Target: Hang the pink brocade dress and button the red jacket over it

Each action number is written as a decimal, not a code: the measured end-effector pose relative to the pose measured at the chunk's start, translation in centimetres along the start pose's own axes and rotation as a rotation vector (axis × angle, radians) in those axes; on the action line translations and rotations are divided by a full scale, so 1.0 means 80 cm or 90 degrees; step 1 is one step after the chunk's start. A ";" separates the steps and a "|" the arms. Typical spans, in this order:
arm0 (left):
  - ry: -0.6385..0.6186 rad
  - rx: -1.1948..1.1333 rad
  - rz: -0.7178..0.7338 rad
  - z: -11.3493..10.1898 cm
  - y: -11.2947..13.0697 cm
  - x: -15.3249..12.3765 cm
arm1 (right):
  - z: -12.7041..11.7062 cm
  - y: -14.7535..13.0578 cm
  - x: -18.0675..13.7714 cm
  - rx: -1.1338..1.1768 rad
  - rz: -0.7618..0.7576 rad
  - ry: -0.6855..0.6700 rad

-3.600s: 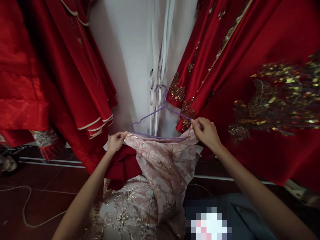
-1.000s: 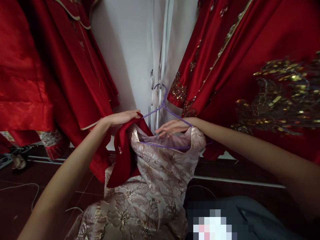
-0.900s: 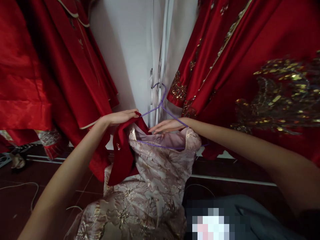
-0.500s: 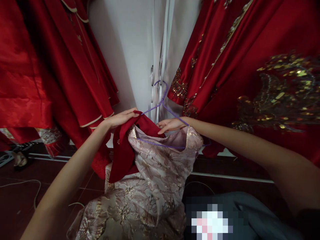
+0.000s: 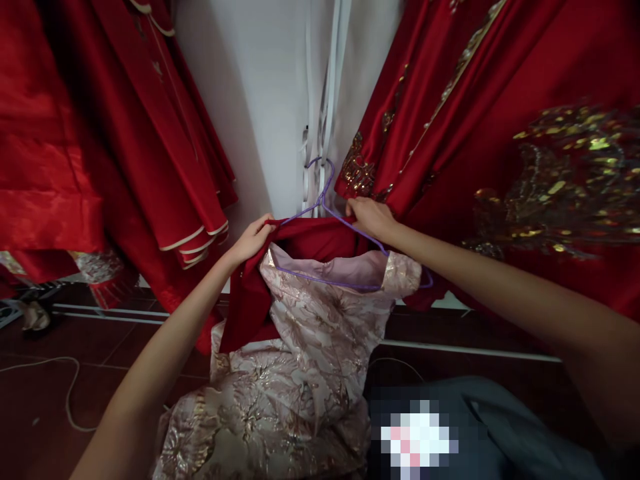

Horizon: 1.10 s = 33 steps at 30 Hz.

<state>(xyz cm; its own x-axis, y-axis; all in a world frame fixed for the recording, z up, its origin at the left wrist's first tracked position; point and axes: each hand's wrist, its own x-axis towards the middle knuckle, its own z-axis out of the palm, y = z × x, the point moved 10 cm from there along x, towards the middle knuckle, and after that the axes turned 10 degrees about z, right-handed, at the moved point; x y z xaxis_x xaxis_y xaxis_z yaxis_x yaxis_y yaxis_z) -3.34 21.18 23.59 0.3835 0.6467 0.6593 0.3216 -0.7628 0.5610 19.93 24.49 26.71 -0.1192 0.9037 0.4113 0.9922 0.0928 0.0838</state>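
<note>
A pale pink dress (image 5: 320, 333) with metallic gold floral patterning hangs from a purple wire hanger (image 5: 327, 190), its neckline facing me. Behind the neckline stretches a red cloth garment (image 5: 320, 237), which also drapes down the dress's left side. My left hand (image 5: 256, 237) is closed on the red garment's upper left edge, by the hanger's left arm. At the upper right, my right hand (image 5: 373, 217) is closed on the same garment's edge, behind the hanger's right arm. The right fingertips are partly hidden.
Red garments (image 5: 185, 167) hang on the left; red skirts with gold sequins (image 5: 560, 180) hang on the right. White poles (image 5: 330, 80) run up the middle before a pale wall. Below are a shoe (image 5: 36, 319), a cable (image 5: 73, 393) and a grey-blue cloth (image 5: 505, 427).
My right hand has moved up and right from inside the neckline, drawing the red garment across behind it. The dress's right shoulder has shifted slightly right.
</note>
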 end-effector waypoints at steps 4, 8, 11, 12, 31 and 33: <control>-0.002 0.011 -0.001 -0.002 -0.004 0.002 | 0.021 0.076 0.000 -0.010 0.077 -0.015; -0.020 0.031 0.014 0.004 -0.010 0.006 | 0.044 0.139 -0.020 0.011 0.104 -0.145; -0.024 0.066 0.018 0.003 -0.013 0.003 | 0.037 0.159 -0.052 0.015 0.110 -0.207; -0.021 0.079 0.017 0.002 -0.012 0.001 | 0.029 0.160 -0.064 0.017 0.112 -0.206; 0.033 0.337 0.019 0.030 0.035 -0.026 | 0.011 -0.009 -0.142 0.386 0.243 0.158; 0.045 0.378 0.023 0.017 0.035 -0.026 | 0.016 -0.058 -0.154 0.424 0.142 0.107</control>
<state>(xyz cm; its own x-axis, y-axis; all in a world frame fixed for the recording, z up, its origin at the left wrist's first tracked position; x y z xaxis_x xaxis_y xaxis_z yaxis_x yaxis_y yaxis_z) -2.05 17.71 23.10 0.3513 0.6028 0.7164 0.7462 -0.6424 0.1747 16.84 13.44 20.05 0.1380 0.8596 0.4921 0.7997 0.1964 -0.5673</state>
